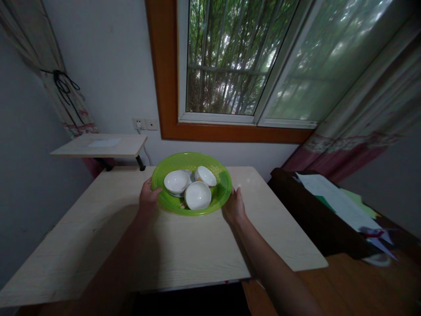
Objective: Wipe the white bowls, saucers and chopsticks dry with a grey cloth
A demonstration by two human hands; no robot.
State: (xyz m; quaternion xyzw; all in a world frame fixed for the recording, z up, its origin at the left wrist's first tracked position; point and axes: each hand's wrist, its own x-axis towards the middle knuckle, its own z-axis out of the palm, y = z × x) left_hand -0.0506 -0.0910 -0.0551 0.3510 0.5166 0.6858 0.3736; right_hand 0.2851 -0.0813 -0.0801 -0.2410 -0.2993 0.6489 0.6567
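A round green plastic basin [191, 160] is held between my two hands over the back part of the light wooden table [197, 250]. My left hand [148, 196] grips its left side, thumb over the rim. On the right side my right hand [236, 204] holds the rim, its fingers partly hidden beneath. Inside lie three white bowls: one at left [176, 181], one at right tipped on its side [205, 175], and one at front [198, 196] tilted toward me. Under the left bowl, part of what looks like a plate shows. Whether the basin touches the table I cannot tell.
A small raised shelf [125, 147] with a paper on it stands at the table's back left. Behind is a wall with a socket [139, 123] and cable, and a window [230, 66]. To the right, a dark brown piece of furniture [302, 210] bears papers.
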